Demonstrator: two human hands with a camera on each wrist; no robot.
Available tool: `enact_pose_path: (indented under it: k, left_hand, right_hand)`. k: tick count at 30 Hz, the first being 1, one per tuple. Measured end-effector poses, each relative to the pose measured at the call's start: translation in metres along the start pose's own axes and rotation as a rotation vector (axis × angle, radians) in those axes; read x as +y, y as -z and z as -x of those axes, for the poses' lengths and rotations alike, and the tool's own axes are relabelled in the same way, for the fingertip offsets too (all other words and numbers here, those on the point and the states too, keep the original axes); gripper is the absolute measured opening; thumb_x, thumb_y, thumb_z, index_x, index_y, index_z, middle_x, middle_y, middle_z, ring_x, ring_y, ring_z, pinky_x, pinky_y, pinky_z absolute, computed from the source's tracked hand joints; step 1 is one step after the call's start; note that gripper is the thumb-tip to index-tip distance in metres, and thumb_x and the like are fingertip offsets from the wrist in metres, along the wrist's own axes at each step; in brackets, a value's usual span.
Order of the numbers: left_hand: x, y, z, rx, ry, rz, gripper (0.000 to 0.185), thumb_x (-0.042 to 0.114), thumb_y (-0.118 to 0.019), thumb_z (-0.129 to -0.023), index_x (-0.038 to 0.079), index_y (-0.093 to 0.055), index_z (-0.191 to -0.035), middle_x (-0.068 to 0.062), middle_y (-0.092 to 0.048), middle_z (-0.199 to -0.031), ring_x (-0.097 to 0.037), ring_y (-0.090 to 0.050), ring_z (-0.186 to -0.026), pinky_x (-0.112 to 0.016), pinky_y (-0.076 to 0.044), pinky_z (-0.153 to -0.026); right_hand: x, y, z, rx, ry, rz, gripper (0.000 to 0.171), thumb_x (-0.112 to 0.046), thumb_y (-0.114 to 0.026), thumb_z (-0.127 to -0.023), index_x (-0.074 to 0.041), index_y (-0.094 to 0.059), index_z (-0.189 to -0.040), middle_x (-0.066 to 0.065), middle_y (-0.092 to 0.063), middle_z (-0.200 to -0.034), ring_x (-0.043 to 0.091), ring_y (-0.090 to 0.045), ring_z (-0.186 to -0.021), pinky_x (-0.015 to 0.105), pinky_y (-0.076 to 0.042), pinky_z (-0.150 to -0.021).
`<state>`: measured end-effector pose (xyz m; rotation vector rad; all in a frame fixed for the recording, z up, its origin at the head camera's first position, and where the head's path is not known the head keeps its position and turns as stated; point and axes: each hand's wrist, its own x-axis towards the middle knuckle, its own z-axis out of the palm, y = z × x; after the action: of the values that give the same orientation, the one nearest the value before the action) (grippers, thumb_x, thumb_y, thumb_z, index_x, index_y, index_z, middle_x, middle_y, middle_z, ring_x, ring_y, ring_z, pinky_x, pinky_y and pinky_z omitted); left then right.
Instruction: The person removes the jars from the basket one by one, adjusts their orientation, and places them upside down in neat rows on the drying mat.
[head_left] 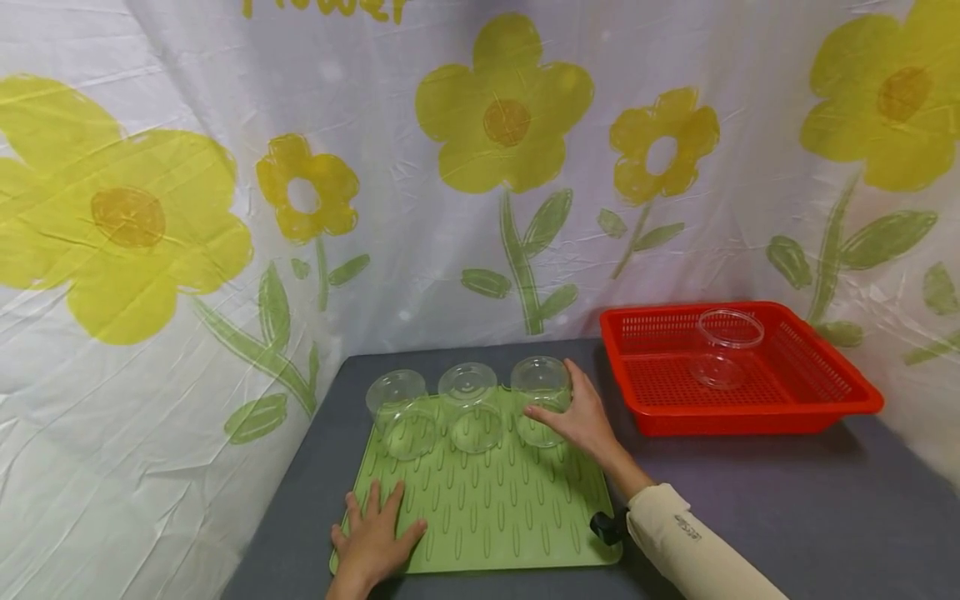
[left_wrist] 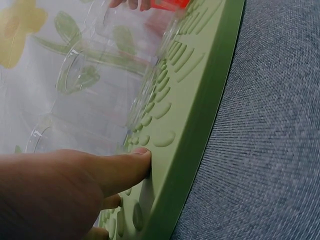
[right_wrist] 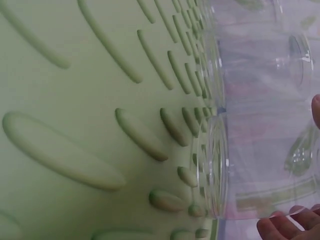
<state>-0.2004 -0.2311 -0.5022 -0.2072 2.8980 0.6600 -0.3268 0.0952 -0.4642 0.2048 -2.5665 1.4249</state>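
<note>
Three clear plastic cups stand upside down in a row at the far edge of a ribbed green mat [head_left: 487, 517]. My right hand [head_left: 577, 417] grips the rightmost cup [head_left: 540, 398], fingers wrapped round its side; in the right wrist view that cup [right_wrist: 260, 165] fills the right side with my fingertips [right_wrist: 290, 225] on it. The middle cup [head_left: 471, 406] and the left cup [head_left: 401, 412] stand untouched. My left hand [head_left: 375, 537] lies flat on the mat's near left corner, fingers spread; the left wrist view shows its thumb [left_wrist: 120, 167] pressing the mat [left_wrist: 200, 100].
A red perforated basket [head_left: 825, 392] sits at the right back of the grey table [head_left: 787, 500], with one more clear cup [head_left: 723, 346] upright inside it. A flower-printed cloth [head_left: 187, 250] hangs behind and to the left.
</note>
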Motion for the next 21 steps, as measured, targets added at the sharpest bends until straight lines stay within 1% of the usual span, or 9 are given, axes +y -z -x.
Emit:
enact_pose_path:
  k: [6,12,16,21]
  left_hand:
    - [-0.001,-0.001,0.0,0.009,-0.006,-0.001,0.085,0.058,-0.067,-0.091,0.008,-0.042,-0.155,-0.036,-0.018,-0.163,-0.07,0.0,-0.145,-0.091,-0.008,-0.102]
    - [-0.002,-0.001,0.0,0.004,0.008,-0.016,0.085,0.06,-0.065,-0.091,0.009,-0.042,-0.156,-0.035,-0.017,-0.164,-0.069,0.0,-0.146,-0.09,-0.009,-0.103]
    - [-0.003,-0.001,0.0,-0.004,0.017,-0.019,0.086,0.06,-0.066,-0.091,0.009,-0.042,-0.155,-0.035,-0.018,-0.163,-0.069,0.0,-0.145,-0.09,-0.009,-0.103]
    - [-0.002,-0.002,-0.001,-0.006,0.015,-0.016,0.086,0.061,-0.066,-0.091,0.009,-0.042,-0.155,-0.036,-0.017,-0.163,-0.069,0.0,-0.145,-0.09,-0.009,-0.103]
  right_hand:
    - [0.003,0.0,0.001,0.002,0.021,-0.003,0.117,-0.043,-0.089,-0.076,-0.004,-0.02,-0.162,0.023,-0.03,-0.164,0.044,-0.04,-0.145,0.061,-0.041,-0.114]
    - [0.002,0.005,0.005,0.045,0.051,-0.03,0.116,-0.04,-0.09,-0.076,-0.005,-0.02,-0.162,0.022,-0.036,-0.16,0.042,-0.039,-0.146,0.06,-0.04,-0.114]
    - [0.003,0.015,0.009,0.097,0.106,-0.078,0.107,-0.037,-0.087,-0.08,-0.007,-0.023,-0.161,0.019,-0.039,-0.159,0.039,-0.041,-0.145,0.058,-0.041,-0.114]
    - [0.004,0.034,0.008,0.203,0.243,-0.171,0.086,-0.024,-0.081,-0.089,-0.008,-0.032,-0.158,0.017,-0.046,-0.153,0.036,-0.049,-0.137,0.053,-0.046,-0.108]
